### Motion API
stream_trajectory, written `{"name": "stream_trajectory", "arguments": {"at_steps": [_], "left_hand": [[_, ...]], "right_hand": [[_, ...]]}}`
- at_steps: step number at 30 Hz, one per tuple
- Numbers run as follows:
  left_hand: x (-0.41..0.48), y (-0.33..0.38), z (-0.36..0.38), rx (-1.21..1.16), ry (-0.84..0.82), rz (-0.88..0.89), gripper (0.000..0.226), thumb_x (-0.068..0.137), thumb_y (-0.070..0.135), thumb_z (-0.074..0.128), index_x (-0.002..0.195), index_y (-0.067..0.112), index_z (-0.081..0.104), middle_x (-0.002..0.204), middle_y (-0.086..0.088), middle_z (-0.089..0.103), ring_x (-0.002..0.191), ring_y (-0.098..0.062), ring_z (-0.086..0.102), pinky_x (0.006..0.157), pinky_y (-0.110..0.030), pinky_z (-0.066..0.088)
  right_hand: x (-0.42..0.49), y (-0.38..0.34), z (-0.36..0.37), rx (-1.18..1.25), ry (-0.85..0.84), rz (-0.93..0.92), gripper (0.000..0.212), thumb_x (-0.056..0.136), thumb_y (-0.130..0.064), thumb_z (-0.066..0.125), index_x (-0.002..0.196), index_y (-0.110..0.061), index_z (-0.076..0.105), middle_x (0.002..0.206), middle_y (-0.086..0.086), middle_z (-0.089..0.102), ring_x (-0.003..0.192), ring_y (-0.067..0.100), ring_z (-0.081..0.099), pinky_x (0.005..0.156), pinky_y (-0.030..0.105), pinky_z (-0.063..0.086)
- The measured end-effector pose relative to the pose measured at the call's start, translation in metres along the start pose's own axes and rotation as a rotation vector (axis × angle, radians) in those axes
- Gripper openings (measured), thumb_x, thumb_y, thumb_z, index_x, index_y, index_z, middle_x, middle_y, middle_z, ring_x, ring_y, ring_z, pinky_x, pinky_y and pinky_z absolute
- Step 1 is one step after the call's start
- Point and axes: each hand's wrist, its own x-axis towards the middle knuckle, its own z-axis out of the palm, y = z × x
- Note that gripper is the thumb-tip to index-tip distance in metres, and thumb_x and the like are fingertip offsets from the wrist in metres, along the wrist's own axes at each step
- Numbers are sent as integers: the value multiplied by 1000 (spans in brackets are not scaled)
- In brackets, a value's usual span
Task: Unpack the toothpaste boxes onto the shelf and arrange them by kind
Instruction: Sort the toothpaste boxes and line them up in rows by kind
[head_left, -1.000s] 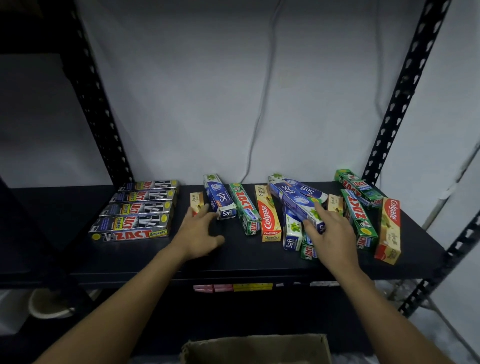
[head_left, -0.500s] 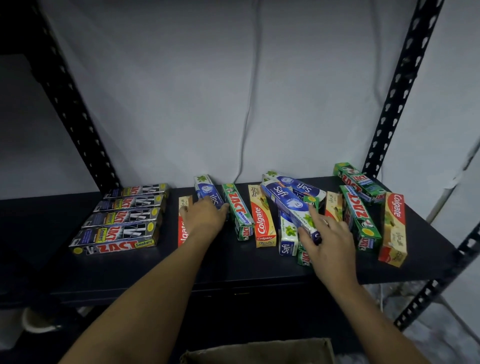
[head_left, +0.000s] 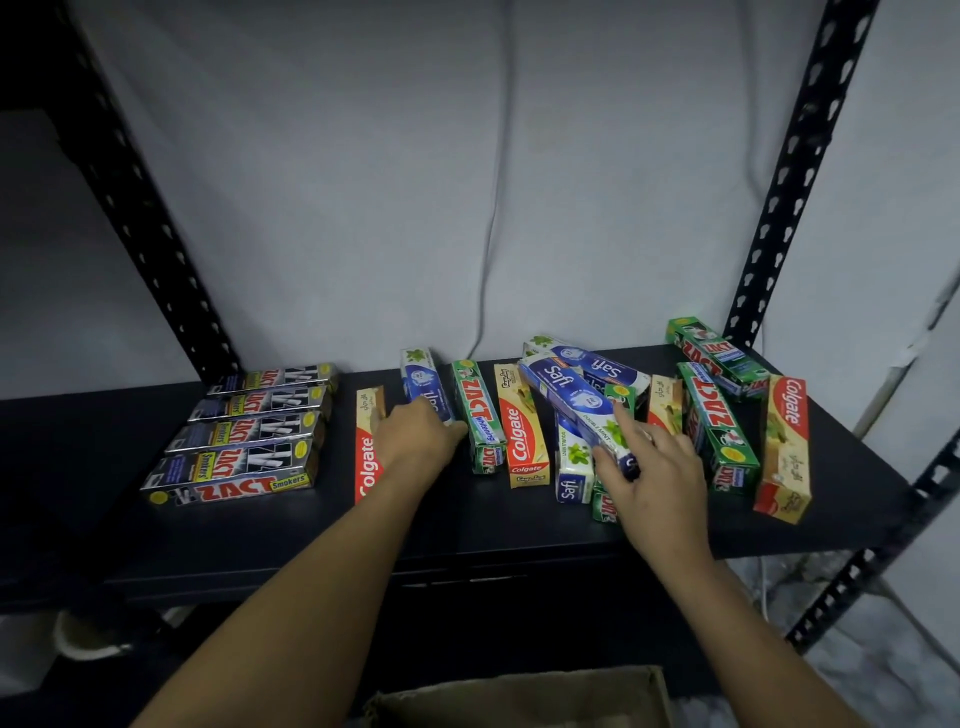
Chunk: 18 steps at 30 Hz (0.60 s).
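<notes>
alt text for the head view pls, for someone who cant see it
Two bare hands sort toothpaste boxes on a black shelf: the left hand grips a lone blue Safi box, the right hand pinches the top Safi box of a mixed heap of Safi, Zact and Colgate boxes. Four silver Zact Smokers boxes lie in a neat row at left.

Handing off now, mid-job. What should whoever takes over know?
Left hand grips the near end of a lone Safi box. Right hand pinches the top Safi box of the middle pile.
Done: four Zact Smokers boxes lined up at the left of the shelf.
Left: Safi, green Zact boxes and Colgate boxes lie mixed; group each kind.
</notes>
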Motion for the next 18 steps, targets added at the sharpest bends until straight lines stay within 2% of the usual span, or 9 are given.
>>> {"name": "stream_trajectory", "arguments": {"at_steps": [5, 8, 12, 16, 18], "left_hand": [[-28, -4, -6, -39, -50, 65, 36, 84, 55, 65, 86, 19, 58, 68, 7, 52, 74, -19, 56, 116, -43, 30], [-52, -10, -11, -43, -77, 97, 39, 84, 56, 64, 93, 18, 61, 68, 8, 53, 74, -19, 56, 115, -44, 31], [-97, -16, -17, -22, -43, 113, 57, 87, 56, 59, 125, 14, 63, 87, 2, 67, 95, -20, 66, 121, -43, 22], [-136, -16, -7, -6, 75, 89, 61, 89, 58, 48, 133, 17, 58, 103, 2, 71, 99, -15, 67, 125, -44, 9], [-141, -14, 1, 21, 88, 65, 70, 89, 65, 41, 139, 17, 51, 124, -1, 66, 107, -15, 66, 124, -48, -6]], "right_hand": [[0, 0, 0, 6, 5, 0, 54, 91, -34, 67, 141, -18, 55, 112, 8, 68, 101, 23, 50, 82, 42, 47], [0, -1, -2, 12, -6, 1, 54, 92, -36, 66, 142, -18, 55, 111, 8, 68, 101, 24, 50, 81, 42, 47], [1, -3, -4, 31, -33, 13, 55, 93, -37, 66, 142, -17, 54, 112, 8, 67, 102, 27, 51, 83, 44, 47], [0, -4, -10, 80, -63, 25, 55, 93, -36, 66, 143, -17, 53, 113, 8, 67, 106, 29, 50, 87, 46, 47], [-4, -6, -14, 101, -56, 16, 54, 92, -34, 67, 142, -16, 54, 111, 8, 67, 104, 29, 50, 86, 46, 47]]}}
